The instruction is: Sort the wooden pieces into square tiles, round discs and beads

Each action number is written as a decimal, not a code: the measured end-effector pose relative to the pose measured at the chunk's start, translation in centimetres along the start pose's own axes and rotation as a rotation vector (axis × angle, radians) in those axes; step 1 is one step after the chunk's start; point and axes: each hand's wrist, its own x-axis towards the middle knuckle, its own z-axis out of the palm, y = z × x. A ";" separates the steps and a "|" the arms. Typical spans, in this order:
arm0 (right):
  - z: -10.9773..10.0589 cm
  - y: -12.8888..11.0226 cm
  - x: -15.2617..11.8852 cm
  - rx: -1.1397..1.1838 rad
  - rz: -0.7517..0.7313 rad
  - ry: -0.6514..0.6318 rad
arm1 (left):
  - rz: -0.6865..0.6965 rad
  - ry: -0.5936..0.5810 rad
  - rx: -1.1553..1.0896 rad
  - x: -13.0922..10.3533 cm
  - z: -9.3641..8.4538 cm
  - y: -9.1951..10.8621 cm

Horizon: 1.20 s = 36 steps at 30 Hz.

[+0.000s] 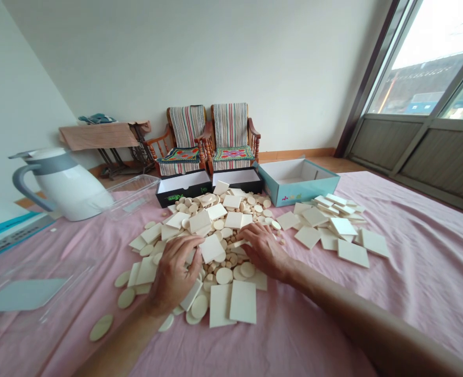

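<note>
A heap of pale wooden pieces, squares, discs and small bits, covers the middle of the pink cloth. My left hand (178, 269) is at the heap's left side, fingers curled, with thumb and forefinger at the left edge of a square wooden piece (212, 248). Across from it, my right hand (265, 250) reaches in from the right. Its fingers are bent down around the edge of another flat wooden piece (239, 244), partly hidden by them. Two larger squares (243, 302) overlap at the front, near several wooden discs (224, 276).
Behind the heap stand two black boxes (164, 199) and a light blue box (308, 189). Loose square pieces (341, 228) lie to the right. A white jug (72, 186), clear plastic trays (74, 277) and a pink cloth (420, 293) are around; two chairs (231, 125) stand beyond.
</note>
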 end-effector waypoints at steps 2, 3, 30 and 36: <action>-0.7 0.8 0.0 -0.008 0.040 0.054 | -0.001 0.006 0.001 0.0 -0.1 0.0; -1.2 1.5 0.0 -0.017 0.071 0.101 | -0.002 0.008 0.001 0.0 -0.1 -0.1; -4.5 10.9 -2.1 -0.466 0.260 -0.073 | -0.008 0.001 0.007 -0.1 0.0 0.0; -6.6 11.2 -2.4 -0.623 0.470 0.031 | -0.011 0.001 0.003 0.0 0.0 -0.1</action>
